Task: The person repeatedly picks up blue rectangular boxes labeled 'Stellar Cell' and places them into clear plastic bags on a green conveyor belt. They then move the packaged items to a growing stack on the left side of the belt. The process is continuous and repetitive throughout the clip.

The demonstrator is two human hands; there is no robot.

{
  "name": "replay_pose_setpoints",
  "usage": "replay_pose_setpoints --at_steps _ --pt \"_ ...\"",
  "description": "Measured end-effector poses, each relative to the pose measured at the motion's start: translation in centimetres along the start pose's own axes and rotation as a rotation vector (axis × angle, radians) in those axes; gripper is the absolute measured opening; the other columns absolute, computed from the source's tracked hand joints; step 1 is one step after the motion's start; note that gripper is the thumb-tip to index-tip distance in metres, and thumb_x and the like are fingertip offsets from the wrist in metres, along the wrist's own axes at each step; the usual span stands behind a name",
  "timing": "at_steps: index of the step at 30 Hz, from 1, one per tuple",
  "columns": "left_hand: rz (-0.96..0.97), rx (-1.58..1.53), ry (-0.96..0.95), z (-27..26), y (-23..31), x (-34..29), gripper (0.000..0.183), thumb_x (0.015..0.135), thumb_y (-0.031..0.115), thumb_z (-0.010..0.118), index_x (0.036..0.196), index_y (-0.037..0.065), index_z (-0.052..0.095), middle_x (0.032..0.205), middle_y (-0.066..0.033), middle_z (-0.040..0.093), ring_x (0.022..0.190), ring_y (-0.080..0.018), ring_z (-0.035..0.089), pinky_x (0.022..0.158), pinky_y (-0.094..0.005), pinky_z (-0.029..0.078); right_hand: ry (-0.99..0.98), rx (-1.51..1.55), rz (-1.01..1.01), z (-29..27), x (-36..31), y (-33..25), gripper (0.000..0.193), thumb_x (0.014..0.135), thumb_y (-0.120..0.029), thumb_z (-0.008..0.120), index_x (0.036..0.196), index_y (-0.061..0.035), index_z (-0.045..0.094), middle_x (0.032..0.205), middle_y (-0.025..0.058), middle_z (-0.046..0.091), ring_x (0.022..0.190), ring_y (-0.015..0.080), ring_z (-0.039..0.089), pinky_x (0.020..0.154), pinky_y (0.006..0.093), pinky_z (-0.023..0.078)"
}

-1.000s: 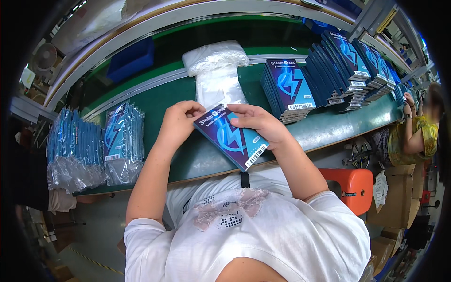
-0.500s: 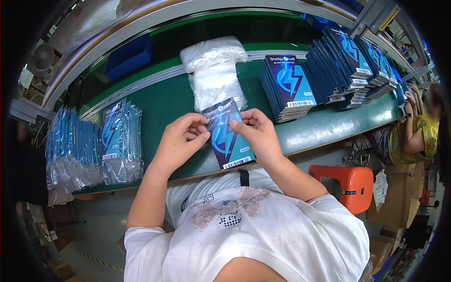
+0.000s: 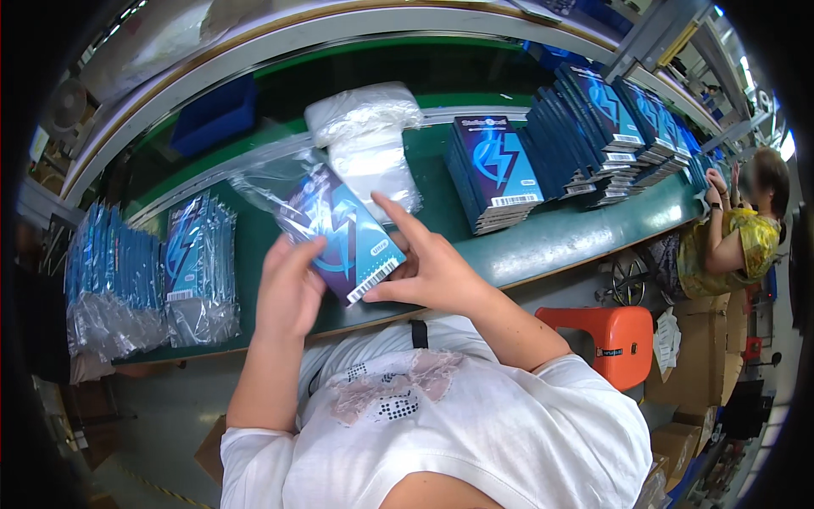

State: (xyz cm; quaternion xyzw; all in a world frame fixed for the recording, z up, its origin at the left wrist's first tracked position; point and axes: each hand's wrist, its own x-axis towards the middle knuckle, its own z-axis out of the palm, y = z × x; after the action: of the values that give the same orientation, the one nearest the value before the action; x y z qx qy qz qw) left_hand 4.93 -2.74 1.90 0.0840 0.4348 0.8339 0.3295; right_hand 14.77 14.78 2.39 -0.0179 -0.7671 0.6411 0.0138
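Note:
A flat blue and purple battery box [image 3: 343,229] is tilted in front of me, with a clear plastic bag [image 3: 270,180] around its upper part and flaring loosely past its far end. My left hand [image 3: 290,284] is closed on the box's left edge, thumb on the front face. At the lower right corner, my right hand [image 3: 428,267] grips the box between thumb and curled fingers, its index finger stretched out along the right side. Just beyond lies a stack of clear plastic bags [image 3: 369,153].
Bagged boxes stand in rows [image 3: 114,280] at the left of the green table [image 3: 543,250]. Stacks of unbagged boxes [image 3: 496,174] fill the right. Behind are a blue bin [image 3: 216,114] and a rail. An orange stool [image 3: 623,343] and another person [image 3: 729,237] are to the right.
The box has moved left and tilted clockwise, and a clear bag now surrounds its upper part. My right hand has shifted from the box's top edge to its lower right corner.

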Motion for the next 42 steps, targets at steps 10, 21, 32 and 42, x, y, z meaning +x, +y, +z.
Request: replay_pose_setpoints --at_steps 10,21,32,42 --pt "-0.454 -0.292 -0.409 -0.3 -0.7 -2.7 0.053 0.099 0.039 0.041 0.131 -0.002 0.041 0.123 -0.017 0.054 0.114 -0.0286 0.056 0.098 -0.0454 0.045 0.252 -0.24 -0.943 2.6 0.2 -0.7 0.02 0.064 0.005 0.056 0.082 -0.0022 0.06 0.074 0.0095 0.056 0.057 0.0246 0.049 0.05 0.034 0.039" --pt "0.664 1.081 0.429 -2.6 9.5 -4.8 0.064 0.079 0.021 0.065 0.136 0.003 0.041 0.12 -0.0127 0.052 0.107 -0.0202 0.052 0.092 -0.0353 0.042 -0.319 -0.21 -0.715 4.9 -0.7 -1.2 0.044 0.076 -0.011 0.066 0.119 -0.0056 0.061 0.091 0.0104 0.055 0.073 0.0239 0.058 0.064 0.0322 0.048" --pt "0.187 1.826 0.717 -8.0 10.1 -4.5 0.084 0.075 0.037 0.071 0.141 0.002 0.033 0.135 -0.0226 0.039 0.125 -0.0381 0.041 0.104 -0.0408 0.035 -0.042 -0.396 -0.613 0.3 -0.2 -1.5 0.032 0.077 -0.005 0.067 0.107 0.0019 0.063 0.089 0.0135 0.063 0.075 0.0236 0.061 0.067 0.0304 0.049" --pt "0.806 1.74 -0.146 -0.3 2.3 0.6 0.03 0.08 0.015 0.066 0.107 0.004 0.062 0.126 -0.0115 0.052 0.124 -0.0328 0.043 0.102 -0.0448 0.034 0.845 -1.081 -0.065 -10.1 2.3 -0.3 0.089 0.067 -0.05 0.077 0.128 0.0065 0.045 0.109 0.0269 0.056 0.1 0.0422 0.054 0.086 0.0448 0.046"
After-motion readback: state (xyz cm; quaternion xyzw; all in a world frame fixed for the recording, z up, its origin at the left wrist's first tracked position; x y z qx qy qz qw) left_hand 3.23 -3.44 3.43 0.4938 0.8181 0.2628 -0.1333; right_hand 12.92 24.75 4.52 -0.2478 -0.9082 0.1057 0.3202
